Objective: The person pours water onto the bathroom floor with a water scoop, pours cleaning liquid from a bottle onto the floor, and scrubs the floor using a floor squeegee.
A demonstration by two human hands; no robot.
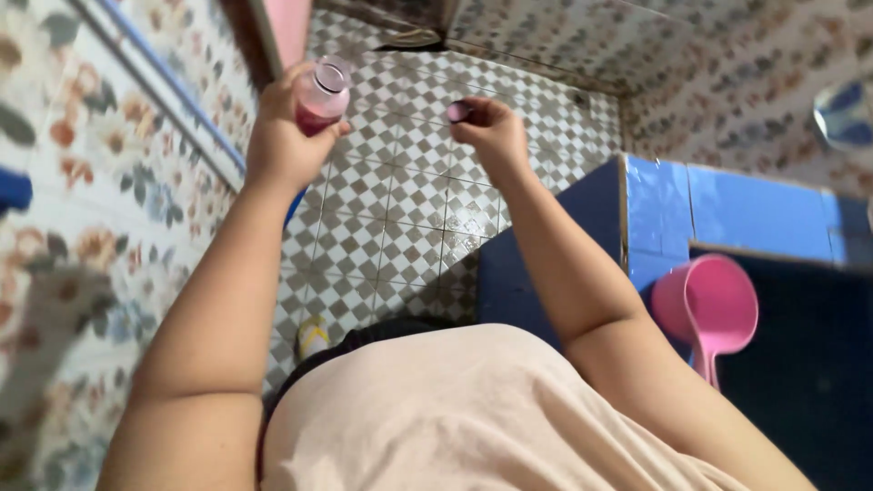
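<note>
My left hand (284,138) is wrapped around a clear plastic bottle (322,95) with pink liquid in its lower part; the bottle's mouth is uncovered and tilts up and to the right. My right hand (491,132) is raised beside it, a short gap away, pinching a small dark pink cap (457,111) between thumb and fingertips. Both arms reach out over a checkered tile floor (400,209). My light beige shirt fills the bottom of the view.
A blue tiled water basin (727,214) stands at the right with a pink dipper (709,309) hooked on its rim. A flower-patterned tiled wall (100,182) runs along the left. A yellow sandal (312,336) lies on the floor below my left arm.
</note>
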